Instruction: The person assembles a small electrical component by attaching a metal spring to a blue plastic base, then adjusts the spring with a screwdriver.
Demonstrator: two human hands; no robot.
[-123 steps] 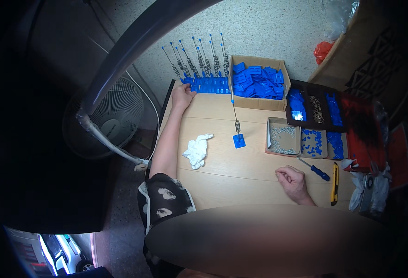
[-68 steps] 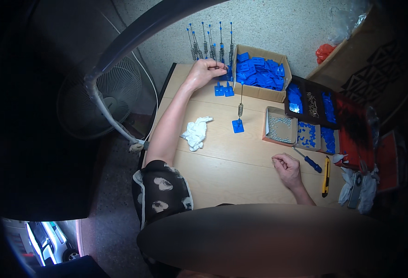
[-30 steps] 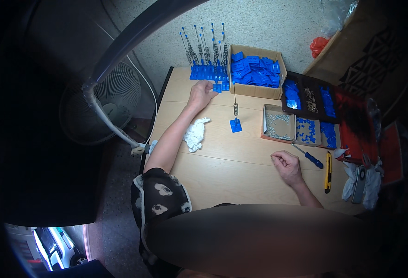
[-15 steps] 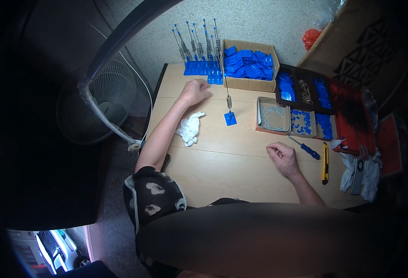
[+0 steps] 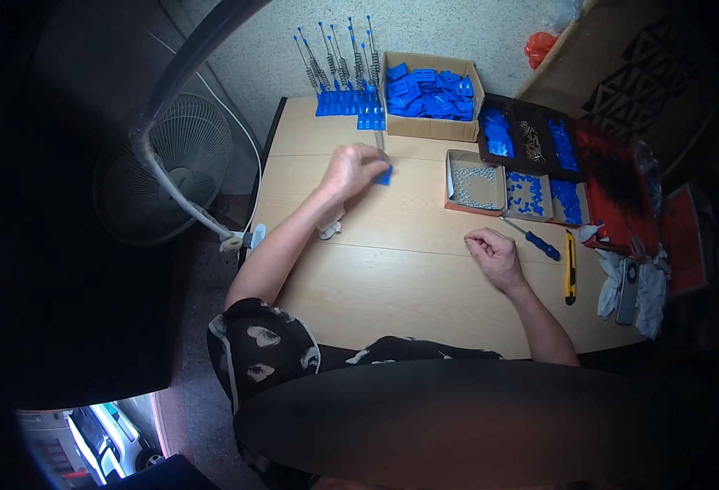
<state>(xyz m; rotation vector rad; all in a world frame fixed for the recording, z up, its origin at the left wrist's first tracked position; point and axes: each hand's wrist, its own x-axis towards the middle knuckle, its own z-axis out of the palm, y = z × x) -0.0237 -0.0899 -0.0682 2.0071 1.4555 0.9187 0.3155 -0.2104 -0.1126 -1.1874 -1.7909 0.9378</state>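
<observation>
My left hand (image 5: 349, 173) is closed on a blue square base with a spring (image 5: 385, 176) standing up from it. Fingers cover part of the piece, and its spring looks blurred. Beneath my left wrist, a crumpled white cloth (image 5: 331, 231) is mostly hidden. My right hand (image 5: 498, 261) rests on the table with its fingers curled together; anything inside them is hidden. Close to that hand lies a blue-handled screwdriver (image 5: 544, 246). At the table's back, several finished-looking spring pieces (image 5: 339, 103) stand in a tight group, thin stems with blue tips rising above their blue bases.
A cardboard box (image 5: 433, 126) of blue plates stands at the back. Right of it are a dark divided tray (image 5: 513, 122), a small box of silvery beads (image 5: 475, 200) and boxes of small blue parts (image 5: 527, 196). A yellow cutter (image 5: 570, 269) lies at the right.
My left hand has come from the rear group to the single spring piece, taken hold of it and shifted it back and left. My right hand stays in place. The whole view has shifted slightly.
</observation>
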